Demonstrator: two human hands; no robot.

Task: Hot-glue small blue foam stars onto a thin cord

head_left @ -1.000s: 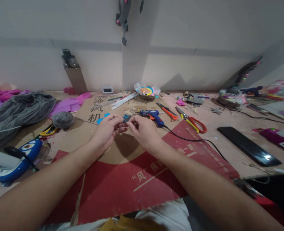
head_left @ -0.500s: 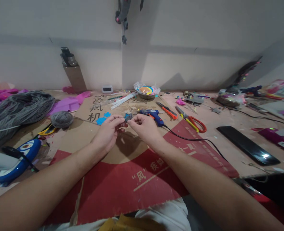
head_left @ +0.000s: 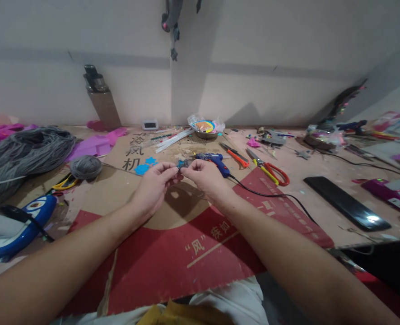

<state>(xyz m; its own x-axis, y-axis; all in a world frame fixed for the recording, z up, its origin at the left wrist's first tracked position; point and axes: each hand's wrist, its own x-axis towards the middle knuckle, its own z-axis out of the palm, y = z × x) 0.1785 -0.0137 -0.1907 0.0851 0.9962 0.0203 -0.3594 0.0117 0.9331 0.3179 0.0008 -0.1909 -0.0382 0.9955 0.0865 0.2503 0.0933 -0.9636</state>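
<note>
The left hand [head_left: 152, 183] and right hand [head_left: 208, 178] pinch a small blue piece [head_left: 181, 163] between their fingertips, above the cardboard [head_left: 152, 257]. Grey yarn seems to cover part of it, with blue showing; how much is wrapped, I cannot tell. Blue cutouts [head_left: 141, 169] lie bare nearby, and a grey star [head_left: 302, 154], apparently covered, rests farther right.

A small blue-and-grey piece [head_left: 182, 164], seemingly yarn-wrapped, sits pinched between the left hand [head_left: 155, 184] and right hand [head_left: 208, 178] above cardboard [head_left: 113, 194].

The cardboard [head_left: 152, 266] reads “冷风机” and “‘风’疾如”.
</note>
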